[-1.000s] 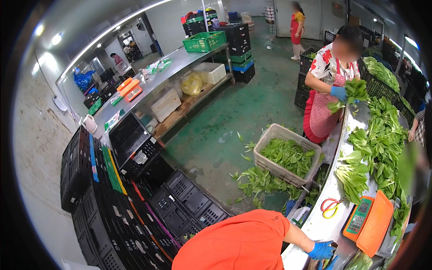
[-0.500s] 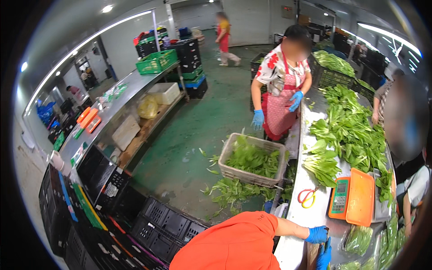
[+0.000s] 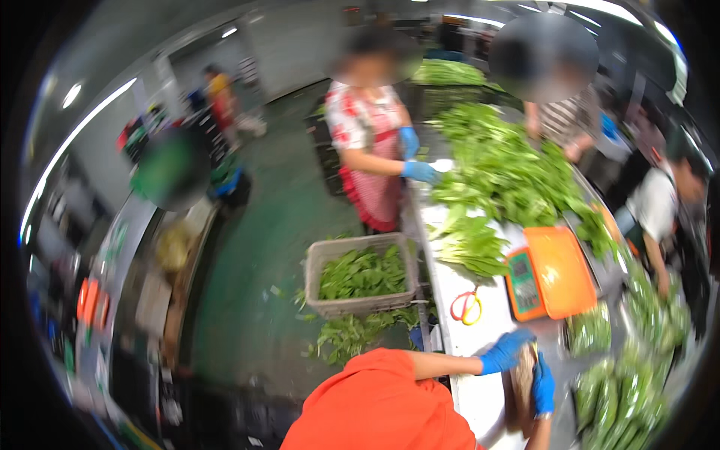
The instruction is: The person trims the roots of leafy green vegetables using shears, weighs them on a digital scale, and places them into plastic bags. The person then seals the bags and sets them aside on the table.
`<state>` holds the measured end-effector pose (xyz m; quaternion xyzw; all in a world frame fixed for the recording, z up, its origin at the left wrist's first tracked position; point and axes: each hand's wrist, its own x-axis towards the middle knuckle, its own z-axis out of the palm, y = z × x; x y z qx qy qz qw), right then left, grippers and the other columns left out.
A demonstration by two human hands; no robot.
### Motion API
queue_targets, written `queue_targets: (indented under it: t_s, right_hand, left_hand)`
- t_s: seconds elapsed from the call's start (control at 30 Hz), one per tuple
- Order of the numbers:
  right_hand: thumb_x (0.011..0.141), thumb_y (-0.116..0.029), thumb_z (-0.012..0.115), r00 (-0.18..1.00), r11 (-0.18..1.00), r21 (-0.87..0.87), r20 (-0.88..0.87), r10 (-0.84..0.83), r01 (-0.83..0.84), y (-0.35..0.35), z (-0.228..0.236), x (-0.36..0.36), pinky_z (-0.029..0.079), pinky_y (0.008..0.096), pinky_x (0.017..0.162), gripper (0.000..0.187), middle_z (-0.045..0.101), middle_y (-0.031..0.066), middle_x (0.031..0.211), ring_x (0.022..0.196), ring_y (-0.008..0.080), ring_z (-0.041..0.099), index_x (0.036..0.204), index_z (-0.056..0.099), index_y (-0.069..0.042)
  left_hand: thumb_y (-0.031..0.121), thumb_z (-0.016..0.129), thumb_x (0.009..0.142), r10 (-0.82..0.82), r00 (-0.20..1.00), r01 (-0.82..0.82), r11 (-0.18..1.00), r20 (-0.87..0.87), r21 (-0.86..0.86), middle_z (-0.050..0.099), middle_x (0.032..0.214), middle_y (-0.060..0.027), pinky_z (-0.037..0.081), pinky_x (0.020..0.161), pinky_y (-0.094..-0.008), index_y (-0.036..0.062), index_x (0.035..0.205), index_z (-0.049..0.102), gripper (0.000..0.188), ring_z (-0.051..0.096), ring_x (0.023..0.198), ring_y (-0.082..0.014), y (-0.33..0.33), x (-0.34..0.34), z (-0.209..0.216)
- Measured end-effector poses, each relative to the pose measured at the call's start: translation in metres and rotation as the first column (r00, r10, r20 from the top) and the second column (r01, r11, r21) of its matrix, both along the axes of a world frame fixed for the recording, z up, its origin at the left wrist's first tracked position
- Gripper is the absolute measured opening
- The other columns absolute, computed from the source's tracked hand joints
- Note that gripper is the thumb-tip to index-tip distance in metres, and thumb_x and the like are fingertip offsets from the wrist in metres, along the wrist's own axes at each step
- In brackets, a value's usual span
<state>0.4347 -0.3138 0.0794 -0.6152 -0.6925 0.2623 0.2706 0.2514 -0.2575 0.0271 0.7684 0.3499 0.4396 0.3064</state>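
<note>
My left hand [image 3: 507,353], in a blue glove, is closed at the far end of a long brown object [image 3: 519,390] on the table's near end. Blurred, the object looks like a wooden block or stand; its exact kind I cannot make out. Along its right side my right hand [image 3: 544,385], also blue-gloved, presses with fingers pointing away from me. Beyond my hands lie scissors [image 3: 466,307] with red and yellow handles. An orange scale [image 3: 559,274] with a green keypad panel stands to their right. Bagged greens [image 3: 588,330] lie right of my hands.
Loose leafy greens [image 3: 510,165] are heaped along the table [image 3: 469,341]. Left of it, a grey crate [image 3: 360,306] holds leaves, with more beneath. Across the table's left edge, a co-worker in a red apron [image 3: 375,154] reaches toward the greens. Other people [image 3: 566,120] stand along the right side.
My view has swung right and blurred. My hands have moved slightly away from me with the brown object showing more between them. The aproned co-worker's hand has moved onto the table by the greens.
</note>
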Motion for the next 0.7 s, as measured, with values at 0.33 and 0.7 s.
queue_targets:
  t_s: [0.33,0.7]
  right_hand:
    - [0.088,-0.039,0.037,0.983,0.961,-0.203,0.042,-0.181,0.186,0.039,-0.013,0.006,0.04,0.0388,0.084,0.044,0.054,0.0222,0.108,0.099,0.0363,0.053,0.126,0.042,-0.019]
    - [0.088,-0.034,0.042,0.748,0.879,-0.165,-0.47,-0.469,0.448,-0.001,0.021,-0.015,0.037,0.0323,0.09,0.053,0.048,0.0209,0.12,0.111,0.0291,0.047,0.135,0.026,-0.012]
  left_hand:
    - [0.037,0.063,0.077,-0.093,0.916,0.378,0.53,0.391,-0.759,0.043,0.118,-0.0153,0.041,0.084,-0.0304,0.0032,0.133,0.013,0.082,0.047,0.103,-0.0202,-0.038,0.025,-0.041]
    - [0.031,0.067,0.075,-0.151,0.793,0.482,0.749,0.59,-0.456,0.016,0.138,-0.0114,0.021,0.103,-0.0345,0.0071,0.137,0.004,0.091,0.02,0.127,-0.0236,-0.035,0.043,0.037]
